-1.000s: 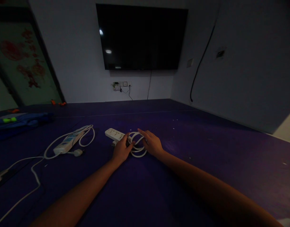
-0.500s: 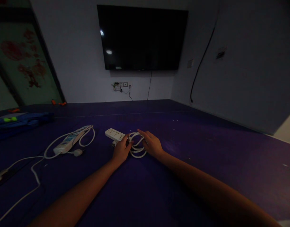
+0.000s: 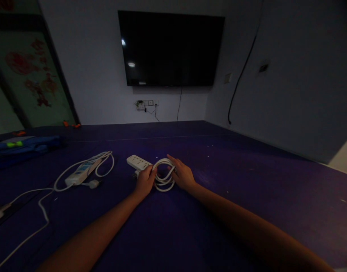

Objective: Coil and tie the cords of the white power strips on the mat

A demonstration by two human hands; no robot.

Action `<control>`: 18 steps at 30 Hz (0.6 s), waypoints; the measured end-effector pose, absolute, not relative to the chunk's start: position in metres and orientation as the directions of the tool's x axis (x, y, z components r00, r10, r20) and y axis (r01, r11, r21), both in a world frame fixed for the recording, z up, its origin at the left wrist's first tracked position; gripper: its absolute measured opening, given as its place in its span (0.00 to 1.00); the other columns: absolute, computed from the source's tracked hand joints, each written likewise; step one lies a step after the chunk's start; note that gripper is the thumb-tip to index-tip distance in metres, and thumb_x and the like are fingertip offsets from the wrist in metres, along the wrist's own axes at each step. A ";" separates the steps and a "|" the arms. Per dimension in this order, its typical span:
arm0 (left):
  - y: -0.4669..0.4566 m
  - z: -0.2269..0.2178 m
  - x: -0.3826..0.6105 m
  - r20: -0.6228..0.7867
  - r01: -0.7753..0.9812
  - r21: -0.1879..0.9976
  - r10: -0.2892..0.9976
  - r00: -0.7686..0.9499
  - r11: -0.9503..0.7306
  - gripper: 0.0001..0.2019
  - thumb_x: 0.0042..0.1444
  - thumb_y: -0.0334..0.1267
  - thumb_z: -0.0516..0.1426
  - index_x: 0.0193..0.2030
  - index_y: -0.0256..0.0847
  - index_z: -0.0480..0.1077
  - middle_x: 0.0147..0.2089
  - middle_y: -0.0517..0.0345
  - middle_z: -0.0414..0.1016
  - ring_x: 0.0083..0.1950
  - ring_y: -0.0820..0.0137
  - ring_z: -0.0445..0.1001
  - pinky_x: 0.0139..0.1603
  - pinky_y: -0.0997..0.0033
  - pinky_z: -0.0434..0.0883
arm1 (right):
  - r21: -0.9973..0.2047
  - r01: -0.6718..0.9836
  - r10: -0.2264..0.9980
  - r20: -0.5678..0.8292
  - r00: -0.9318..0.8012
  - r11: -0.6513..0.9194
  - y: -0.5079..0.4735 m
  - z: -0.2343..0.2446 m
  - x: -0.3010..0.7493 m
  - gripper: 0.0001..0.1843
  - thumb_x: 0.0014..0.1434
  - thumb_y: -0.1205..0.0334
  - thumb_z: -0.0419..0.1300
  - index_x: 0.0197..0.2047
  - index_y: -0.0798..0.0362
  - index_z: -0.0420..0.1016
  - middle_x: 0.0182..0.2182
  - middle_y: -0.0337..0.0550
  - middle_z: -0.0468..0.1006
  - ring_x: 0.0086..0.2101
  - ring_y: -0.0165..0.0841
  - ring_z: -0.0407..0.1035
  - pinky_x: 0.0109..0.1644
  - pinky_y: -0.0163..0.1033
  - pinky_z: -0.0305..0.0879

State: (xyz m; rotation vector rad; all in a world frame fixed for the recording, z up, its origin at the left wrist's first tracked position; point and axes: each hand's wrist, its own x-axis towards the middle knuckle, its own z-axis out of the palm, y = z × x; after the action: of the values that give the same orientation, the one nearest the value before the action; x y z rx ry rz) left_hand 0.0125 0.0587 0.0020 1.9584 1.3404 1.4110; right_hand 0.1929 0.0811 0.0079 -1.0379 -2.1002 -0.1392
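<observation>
A white power cord (image 3: 164,188) lies in round loops between my hands, low over the purple surface. My left hand (image 3: 145,180) is closed on the left side of the loops, thumb against the cord. On the right side, my right hand (image 3: 183,174) grips the loops, its fingers partly hidden behind them. Just beyond my left hand rests a white power strip (image 3: 138,162), sockets facing up. Its near end is covered by that hand, and a plug (image 3: 136,173) shows beside it.
Left of my hands lies a second power strip (image 3: 81,173) with a looped cord and a white plug (image 3: 94,184). Another cord runs toward the lower left. Blue cloth (image 3: 28,146) lies at far left. A television (image 3: 171,49) hangs on the wall above the purple surface (image 3: 167,234).
The cord loops between my hands have become rounder and more gathered, their upper part now standing up. Both hands stay in nearly the same place. The view has tilted slightly.
</observation>
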 end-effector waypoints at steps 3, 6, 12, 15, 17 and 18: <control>0.057 0.003 0.013 0.500 0.402 0.783 0.865 0.049 -0.475 0.13 0.56 0.47 0.48 0.29 0.40 0.65 0.22 0.62 0.68 0.22 0.72 0.67 0.23 0.75 0.63 | -0.238 0.722 0.636 0.691 -0.344 0.649 0.081 0.008 0.193 0.26 0.59 0.58 0.49 0.60 0.48 0.54 0.44 0.45 0.72 0.41 0.34 0.68 0.43 0.38 0.64; 0.056 0.003 0.014 0.470 0.333 0.824 0.881 0.049 -0.458 0.15 0.55 0.49 0.48 0.30 0.40 0.65 0.20 0.64 0.65 0.19 0.74 0.64 0.20 0.76 0.61 | -0.256 0.735 0.654 0.686 -0.320 0.628 0.081 0.008 0.194 0.24 0.60 0.58 0.49 0.60 0.48 0.56 0.46 0.45 0.72 0.43 0.34 0.68 0.44 0.38 0.64; 0.056 0.003 0.017 0.387 0.154 0.907 0.920 0.059 -0.391 0.19 0.52 0.55 0.49 0.31 0.39 0.65 0.21 0.64 0.66 0.17 0.75 0.62 0.17 0.77 0.59 | -0.311 0.716 0.672 0.681 -0.290 0.625 0.082 0.006 0.195 0.24 0.60 0.59 0.48 0.60 0.46 0.55 0.47 0.43 0.72 0.44 0.34 0.68 0.45 0.38 0.64; 0.056 0.005 0.017 0.347 0.074 0.934 0.936 0.052 -0.350 0.20 0.51 0.56 0.49 0.35 0.38 0.66 0.21 0.64 0.68 0.16 0.76 0.62 0.16 0.77 0.59 | -0.361 0.680 0.683 0.673 -0.284 0.638 0.084 0.005 0.195 0.23 0.61 0.57 0.48 0.60 0.45 0.56 0.47 0.42 0.72 0.44 0.34 0.68 0.44 0.38 0.65; 0.056 0.006 0.017 0.325 0.033 0.945 0.945 0.043 -0.327 0.21 0.51 0.56 0.50 0.35 0.37 0.66 0.21 0.64 0.68 0.15 0.76 0.61 0.16 0.77 0.58 | -0.428 0.638 0.698 0.671 -0.251 0.640 0.087 0.002 0.196 0.22 0.61 0.56 0.46 0.59 0.46 0.58 0.45 0.42 0.74 0.42 0.35 0.69 0.43 0.39 0.65; 0.056 0.006 0.016 0.317 0.015 0.948 0.948 0.033 -0.317 0.21 0.51 0.56 0.50 0.35 0.37 0.66 0.21 0.64 0.69 0.14 0.77 0.61 0.15 0.77 0.58 | -0.475 0.609 0.709 0.671 -0.216 0.635 0.089 0.000 0.196 0.22 0.61 0.55 0.45 0.58 0.46 0.60 0.44 0.42 0.75 0.41 0.35 0.70 0.43 0.39 0.65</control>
State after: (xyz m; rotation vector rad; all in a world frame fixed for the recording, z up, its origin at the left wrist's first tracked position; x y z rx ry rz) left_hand 0.0165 0.0560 0.0060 1.4725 1.0311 1.4094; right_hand 0.1963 0.0890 0.0005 -1.0425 -1.9133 0.1338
